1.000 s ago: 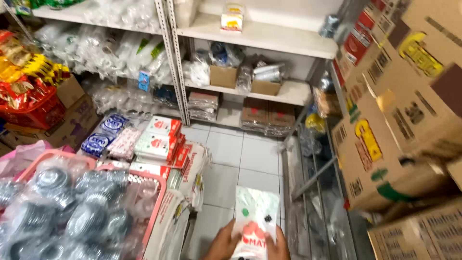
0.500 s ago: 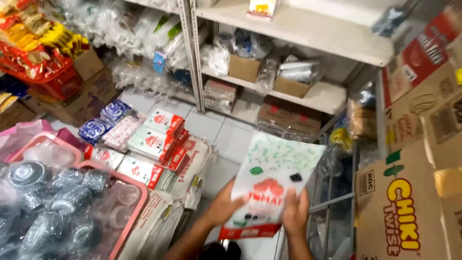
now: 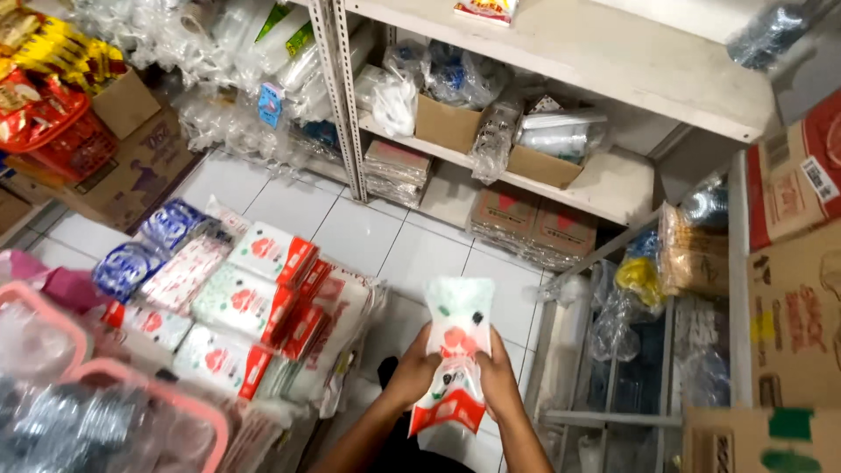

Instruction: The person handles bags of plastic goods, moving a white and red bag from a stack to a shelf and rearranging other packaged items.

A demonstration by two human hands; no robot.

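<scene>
Standing upright, the packet (image 3: 455, 350) is clasped by left hand (image 3: 412, 372) and right hand (image 3: 498, 378).

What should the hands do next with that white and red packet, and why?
Probably lower it onto the matching stack of packets on the left. Both the left hand and the right hand grip the white and red packet above the tiled floor, and similar packs sit piled there.
</scene>
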